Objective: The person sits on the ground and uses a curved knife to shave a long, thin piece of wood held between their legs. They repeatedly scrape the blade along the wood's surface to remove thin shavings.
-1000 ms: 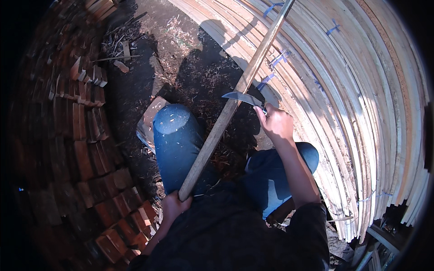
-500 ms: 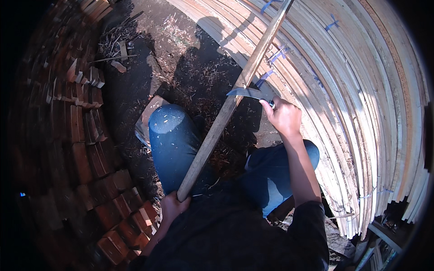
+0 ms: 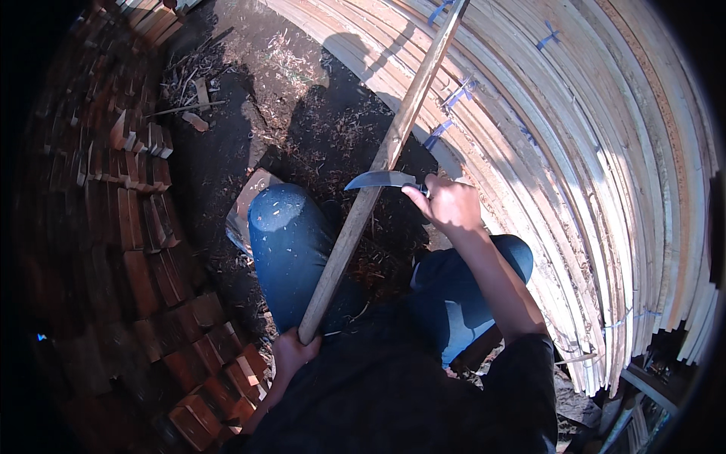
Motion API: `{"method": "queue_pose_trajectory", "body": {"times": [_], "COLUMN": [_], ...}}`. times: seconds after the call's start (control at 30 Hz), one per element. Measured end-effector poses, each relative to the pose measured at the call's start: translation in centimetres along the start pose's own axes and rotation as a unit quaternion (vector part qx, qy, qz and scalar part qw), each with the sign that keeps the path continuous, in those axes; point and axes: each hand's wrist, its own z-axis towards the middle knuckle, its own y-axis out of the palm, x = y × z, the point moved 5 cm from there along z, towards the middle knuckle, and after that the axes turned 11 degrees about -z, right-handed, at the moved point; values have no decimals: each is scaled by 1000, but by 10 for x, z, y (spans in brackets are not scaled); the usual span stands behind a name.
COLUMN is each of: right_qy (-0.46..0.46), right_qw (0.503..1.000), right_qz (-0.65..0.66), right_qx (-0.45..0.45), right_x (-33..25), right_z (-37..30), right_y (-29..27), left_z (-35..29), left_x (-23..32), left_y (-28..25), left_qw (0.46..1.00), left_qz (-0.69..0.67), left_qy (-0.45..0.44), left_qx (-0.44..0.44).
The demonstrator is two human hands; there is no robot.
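A long, narrow wooden strip (image 3: 349, 240) slants from my lap up and away to the far right. Its near end is in the grip of my left hand (image 3: 293, 351), close to my waist. My right hand (image 3: 454, 204) is closed round the handle of a knife with a curved blade (image 3: 380, 179). The blade lies across the strip at about its middle, the tip pointing left past the strip's edge. Beyond the blade the strip's upper face looks paler in the sun. Most of the knife's handle is hidden in my fingers.
Bundles of long pale wooden strips (image 3: 575, 151) tied with blue bands (image 3: 458, 94) fill the right side. Stacked reddish-brown wood pieces (image 3: 140, 272) line the left. Dark ground (image 3: 227, 144) with scattered shavings lies ahead of my bent knees (image 3: 283, 208).
My right hand has drawn the knife toward me and a little left along the strip. The strip's far end has shifted slightly left. My left hand keeps its hold.
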Motion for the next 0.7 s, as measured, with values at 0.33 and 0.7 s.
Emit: {"method": "queue_pose_trajectory", "body": {"times": [0.33, 0.7], "right_qy": [-4, -89], "right_qw": [1000, 996], "right_qz": [-27, 22], "right_qx": [6, 2], "right_x": [6, -6], "right_z": [20, 15], "right_y": [9, 6], "left_z": [4, 2], "left_x": [4, 0], "left_y": [1, -2], "left_qw": [1000, 999], "left_qz": [4, 31], "left_qy": [-2, -16], "left_qx": [-1, -11]}}
